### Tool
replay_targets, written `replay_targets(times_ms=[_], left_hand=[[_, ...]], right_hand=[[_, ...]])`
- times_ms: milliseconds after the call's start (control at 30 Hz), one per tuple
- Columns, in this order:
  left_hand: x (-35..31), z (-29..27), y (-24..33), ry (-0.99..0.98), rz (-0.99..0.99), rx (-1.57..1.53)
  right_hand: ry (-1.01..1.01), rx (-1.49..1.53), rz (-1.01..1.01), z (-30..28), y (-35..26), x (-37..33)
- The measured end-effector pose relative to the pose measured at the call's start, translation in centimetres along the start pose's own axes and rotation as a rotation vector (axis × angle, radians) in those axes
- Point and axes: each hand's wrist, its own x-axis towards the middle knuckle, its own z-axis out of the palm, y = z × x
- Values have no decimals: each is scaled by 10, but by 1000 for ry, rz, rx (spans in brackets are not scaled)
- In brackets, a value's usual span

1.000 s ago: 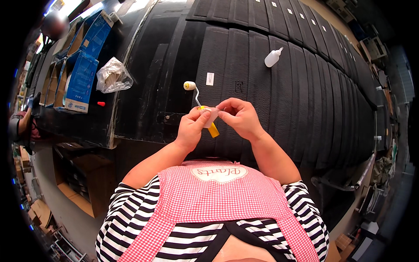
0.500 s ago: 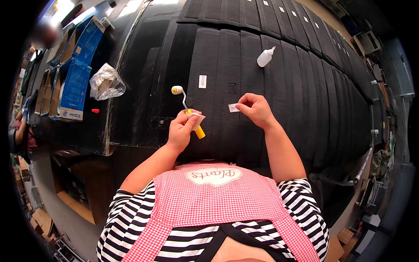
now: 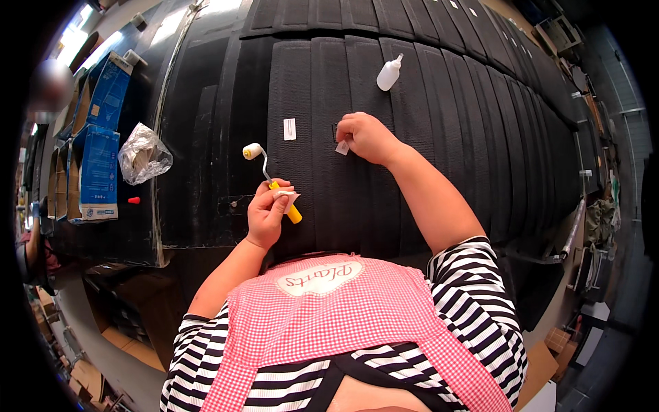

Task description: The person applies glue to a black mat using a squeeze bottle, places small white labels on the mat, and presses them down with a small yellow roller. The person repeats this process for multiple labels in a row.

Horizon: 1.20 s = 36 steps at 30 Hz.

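Note:
My left hand is closed round the yellow handle of a small paint roller, its pale roller head pointing away from me. The same hand also holds a small stack of white labels. Between the fingertips of my right hand is a single white label, just above a black ribbed mat. My fingers partly cover a small outlined rectangle on the mat. To the left, another white label lies flat on the mat. Farther off, a white squeeze bottle with a nozzle lies on the mat.
On the left are blue cardboard boxes, a crumpled clear plastic bag and a small red cap. More black mats with white labels stretch away at the far right. A person's arm shows at the left edge.
My right hand has moved forward with the label, to the outlined rectangle on the mat. My left hand still holds the roller and labels. The whole view has shifted somewhat.

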Motion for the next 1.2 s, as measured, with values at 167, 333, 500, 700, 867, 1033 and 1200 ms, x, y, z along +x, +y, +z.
replay_targets(times_ms=[167,333,500,700,867,1033,1200], left_hand=[[0,-1,-2,-5,2,0],[-1,0,-1,-5,-9,-3],[0,0,1,-4,-18,2],[0,1,2,3,-21,8],[0,0,0,6,-14,12],[-1,0,0,12,-17,-3],[0,1,-2,15,10,12]], right_hand=[[-6,-27,8,0,-9,11],[25,-147,-84,3,-3,15],[65,-244,-206,9,8,20],[41,-313,-242,8,8,25],[22,-344,-225,9,13,29],[114,-326,-281,11,15,31],[186,-306,-276,9,16,28]])
